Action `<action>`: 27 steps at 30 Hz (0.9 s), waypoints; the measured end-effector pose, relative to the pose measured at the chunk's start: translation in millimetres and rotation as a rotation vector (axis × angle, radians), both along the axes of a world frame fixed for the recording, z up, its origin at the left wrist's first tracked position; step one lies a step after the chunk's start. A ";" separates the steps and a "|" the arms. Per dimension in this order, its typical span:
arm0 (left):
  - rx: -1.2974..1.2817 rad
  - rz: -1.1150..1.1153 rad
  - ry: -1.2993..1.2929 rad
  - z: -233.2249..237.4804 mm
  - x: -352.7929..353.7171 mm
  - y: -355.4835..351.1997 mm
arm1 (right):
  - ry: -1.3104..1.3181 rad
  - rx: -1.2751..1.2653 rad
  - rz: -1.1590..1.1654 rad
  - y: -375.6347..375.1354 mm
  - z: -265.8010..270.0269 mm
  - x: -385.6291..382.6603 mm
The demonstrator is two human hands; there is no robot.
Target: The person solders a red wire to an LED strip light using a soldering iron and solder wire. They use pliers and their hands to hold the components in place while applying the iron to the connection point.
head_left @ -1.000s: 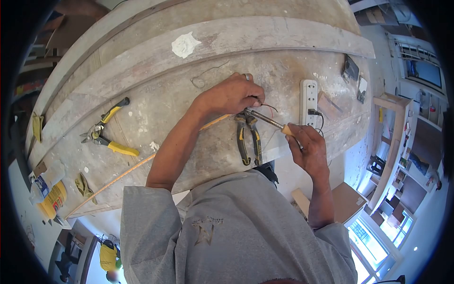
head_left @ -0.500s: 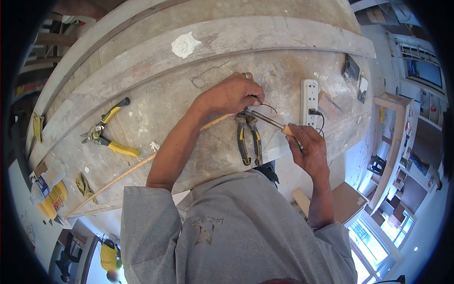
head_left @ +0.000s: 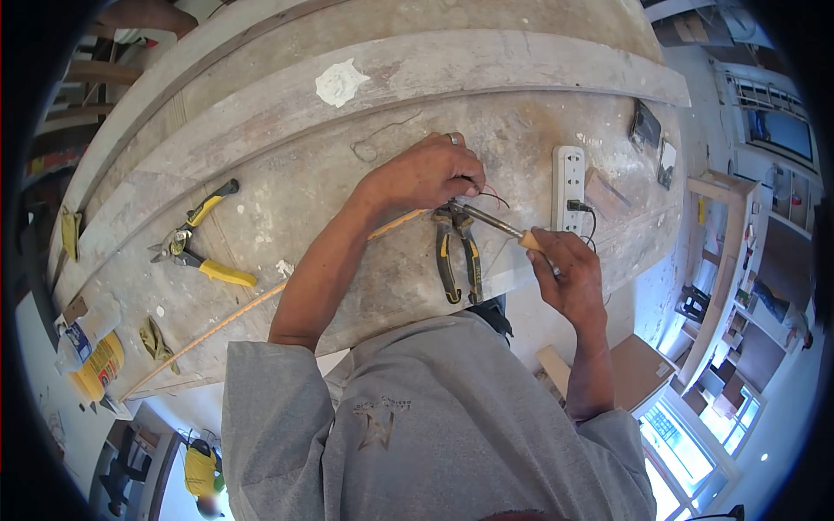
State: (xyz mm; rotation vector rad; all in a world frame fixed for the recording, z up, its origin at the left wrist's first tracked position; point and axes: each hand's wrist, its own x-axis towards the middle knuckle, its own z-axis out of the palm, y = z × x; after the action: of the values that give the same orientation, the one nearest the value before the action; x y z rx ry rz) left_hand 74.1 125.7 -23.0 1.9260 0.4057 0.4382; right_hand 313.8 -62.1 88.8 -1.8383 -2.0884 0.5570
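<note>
My left hand point(head_left: 427, 171) is closed in a pinch on the end of a thin orange-yellow LED strip point(head_left: 228, 318), which runs under my forearm to the table's lower left edge. Short red and black wires point(head_left: 497, 197) stick out beyond my fingertips. In my right hand point(head_left: 569, 280) is a soldering iron point(head_left: 497, 223), gripped by its pale wooden handle. Its metal shaft points up and left, with the tip close to my left fingertips. Pliers point(head_left: 448, 263) with black and yellow handles lie just below the tip, their jaws partly hidden near the strip.
A white power strip point(head_left: 568, 181) with a black plug is on the right. Yellow-handled snips point(head_left: 205, 236) lie at left, near a glove point(head_left: 155, 340) and bottles point(head_left: 97, 360). Long boards point(head_left: 486, 62) cross the table's far side. A person in yellow point(head_left: 201, 473) is far off.
My right hand and the soldering iron have shifted very slightly to the right. My left hand, the strip and the pliers stay where they were.
</note>
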 end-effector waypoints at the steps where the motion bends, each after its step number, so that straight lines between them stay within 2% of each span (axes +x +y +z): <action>1: -0.004 -0.002 -0.001 0.2 -0.1 0.1 | 0.005 0.004 -0.001 -0.3 0.5 0.4; 11: 0.003 -0.012 -0.049 1.8 1.7 3.3 | 0.038 0.018 -0.075 -6.7 3.3 4.7; 27: -0.021 -0.013 -0.051 8.5 5.2 5.4 | 0.058 0.043 -0.053 -8.3 -2.7 -1.8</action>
State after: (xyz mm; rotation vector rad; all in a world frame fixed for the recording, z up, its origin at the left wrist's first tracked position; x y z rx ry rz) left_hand 79.3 131.1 -14.5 1.8918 0.3630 0.4713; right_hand 312.0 -70.4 86.1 -1.8260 -1.9925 0.5409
